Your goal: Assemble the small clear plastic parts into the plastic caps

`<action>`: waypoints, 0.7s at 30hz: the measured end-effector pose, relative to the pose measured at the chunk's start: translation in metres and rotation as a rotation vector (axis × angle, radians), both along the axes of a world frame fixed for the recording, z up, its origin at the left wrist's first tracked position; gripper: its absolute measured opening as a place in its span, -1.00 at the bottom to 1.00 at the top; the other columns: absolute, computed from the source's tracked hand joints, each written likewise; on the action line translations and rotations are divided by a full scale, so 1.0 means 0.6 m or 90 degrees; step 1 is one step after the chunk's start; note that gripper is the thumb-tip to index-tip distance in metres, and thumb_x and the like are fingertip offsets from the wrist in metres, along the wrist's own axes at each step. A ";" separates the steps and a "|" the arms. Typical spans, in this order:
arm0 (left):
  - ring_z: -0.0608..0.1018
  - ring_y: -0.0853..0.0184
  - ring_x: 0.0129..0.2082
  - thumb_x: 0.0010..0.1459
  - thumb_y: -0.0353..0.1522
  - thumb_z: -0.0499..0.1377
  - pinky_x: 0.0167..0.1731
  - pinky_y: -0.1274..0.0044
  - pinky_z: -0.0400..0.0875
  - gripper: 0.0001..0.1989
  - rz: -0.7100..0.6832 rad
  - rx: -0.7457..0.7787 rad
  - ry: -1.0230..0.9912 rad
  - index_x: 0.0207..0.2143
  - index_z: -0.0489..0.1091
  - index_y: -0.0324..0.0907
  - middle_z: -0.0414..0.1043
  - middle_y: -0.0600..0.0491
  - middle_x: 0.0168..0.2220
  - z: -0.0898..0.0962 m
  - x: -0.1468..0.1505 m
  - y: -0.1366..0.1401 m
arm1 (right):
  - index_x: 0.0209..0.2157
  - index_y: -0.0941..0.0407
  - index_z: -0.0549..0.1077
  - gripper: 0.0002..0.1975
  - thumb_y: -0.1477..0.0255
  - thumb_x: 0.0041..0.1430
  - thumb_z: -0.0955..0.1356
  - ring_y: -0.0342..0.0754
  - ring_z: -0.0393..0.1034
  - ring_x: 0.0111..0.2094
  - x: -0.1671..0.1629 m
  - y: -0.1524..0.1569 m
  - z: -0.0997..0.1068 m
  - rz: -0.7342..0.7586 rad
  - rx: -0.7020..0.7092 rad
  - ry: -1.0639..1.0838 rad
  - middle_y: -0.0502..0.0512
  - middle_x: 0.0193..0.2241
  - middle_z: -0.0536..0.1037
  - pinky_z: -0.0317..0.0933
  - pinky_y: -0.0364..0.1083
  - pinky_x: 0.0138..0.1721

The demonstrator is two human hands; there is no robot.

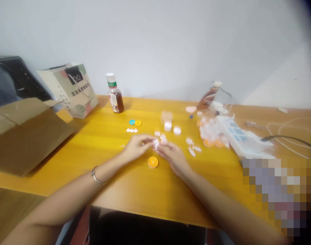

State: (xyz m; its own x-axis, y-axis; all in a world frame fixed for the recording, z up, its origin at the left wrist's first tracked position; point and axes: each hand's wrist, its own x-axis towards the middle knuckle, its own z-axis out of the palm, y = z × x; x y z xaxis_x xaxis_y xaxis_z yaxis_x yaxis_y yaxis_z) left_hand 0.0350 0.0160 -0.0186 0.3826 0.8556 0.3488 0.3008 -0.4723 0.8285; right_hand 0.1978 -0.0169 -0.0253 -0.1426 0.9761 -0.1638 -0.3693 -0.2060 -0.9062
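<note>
Though blurry, white pc (156,144), long axis ~vert., in pinch of L fingers (146,145) & R fingers (167,148)

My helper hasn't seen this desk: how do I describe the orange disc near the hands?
On the table, find the left hand and right hand meeting at a white piece. Just below them in view lies the round orange disc. It sits alone, unlike the orange pieces clustered at the right.

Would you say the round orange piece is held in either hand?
No, the orange piece lies on the table while the left hand and right hand hold a white piece.
</note>
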 end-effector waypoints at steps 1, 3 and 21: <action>0.51 0.35 -0.29 0.05 -0.34 0.12 -0.28 0.56 0.37 -0.78 0.001 -0.005 0.002 -0.24 0.44 -0.22 0.49 -0.01 -0.27 0.000 0.000 0.000 | -0.44 0.12 0.48 -0.84 0.42 -0.17 0.44 -0.15 0.45 -0.32 0.000 0.001 -0.001 0.001 0.002 -0.001 0.00 -0.43 0.57 0.26 -0.11 -0.10; 0.51 0.34 -0.28 0.05 -0.35 0.12 -0.28 0.56 0.38 -0.78 0.005 -0.008 0.003 -0.24 0.44 -0.22 0.49 -0.01 -0.27 0.000 0.001 -0.001 | -0.44 0.12 0.49 -0.84 0.42 -0.17 0.44 -0.15 0.45 -0.32 0.000 0.002 -0.004 0.002 0.005 0.000 0.00 -0.43 0.57 0.26 -0.11 -0.10; 0.51 0.37 -0.33 0.01 -0.33 0.17 -0.28 0.54 0.38 -0.79 -0.002 -0.072 -0.049 -0.29 0.46 -0.25 0.49 -0.02 -0.32 0.001 0.008 -0.006 | -0.46 0.13 0.48 -0.82 0.38 -0.19 0.44 -0.11 0.47 -0.34 -0.002 0.001 -0.008 -0.007 0.005 -0.022 0.02 -0.45 0.57 0.29 -0.07 -0.11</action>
